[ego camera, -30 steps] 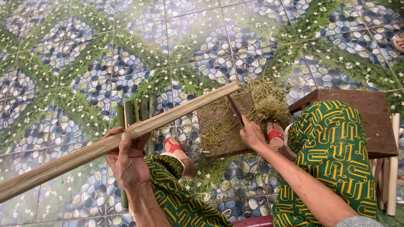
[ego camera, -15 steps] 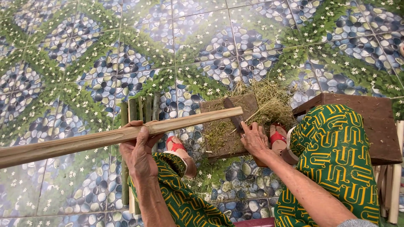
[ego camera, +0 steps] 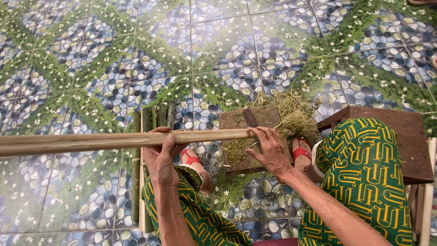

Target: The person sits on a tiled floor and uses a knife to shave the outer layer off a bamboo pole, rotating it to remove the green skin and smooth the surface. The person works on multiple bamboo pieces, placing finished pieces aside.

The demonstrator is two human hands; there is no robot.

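Pole: a long pale bamboo pole (ego camera: 91, 142) lies level across my lap, running far out past my left hand.
Left hand: my left hand (ego camera: 160, 157) grips the pole from below, fingers curled over it.
Right hand: my right hand (ego camera: 272, 151) clasps the pole's end.
Blade: a dark blade (ego camera: 251, 117) lies just beyond my right hand on a wooden block (ego camera: 234, 120).
Shavings: green shavings (ego camera: 291, 111) litter the block.
Strips: split green strips (ego camera: 157, 116) lie on the tiled floor (ego camera: 91, 59) beyond my left hand.

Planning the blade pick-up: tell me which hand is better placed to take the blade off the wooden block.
Right, probably. The right hand is over the wooden block, beside the blade. The left hand grips the bamboo strip farther off.
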